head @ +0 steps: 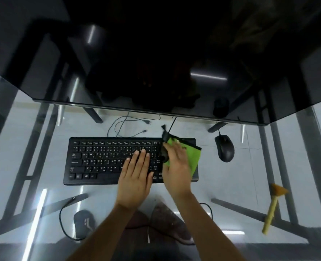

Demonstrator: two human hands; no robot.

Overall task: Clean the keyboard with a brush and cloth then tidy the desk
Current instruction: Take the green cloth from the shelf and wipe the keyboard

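A black keyboard [99,159] lies flat on the glass desk [231,178]. My left hand [137,174] rests palm down on the keys right of the middle, fingers spread. My right hand [176,166] presses a green cloth [193,157] with a black edge onto the keyboard's right end, over the number pad. A wooden brush [272,206] with tan bristles lies on the glass at the right, apart from both hands.
A black mouse [224,147] sits right of the keyboard, its cable running back under the dark monitor [155,53]. Loose cables [125,125] lie behind the keyboard. Through the glass I see the desk's metal legs, a sandal and my feet.
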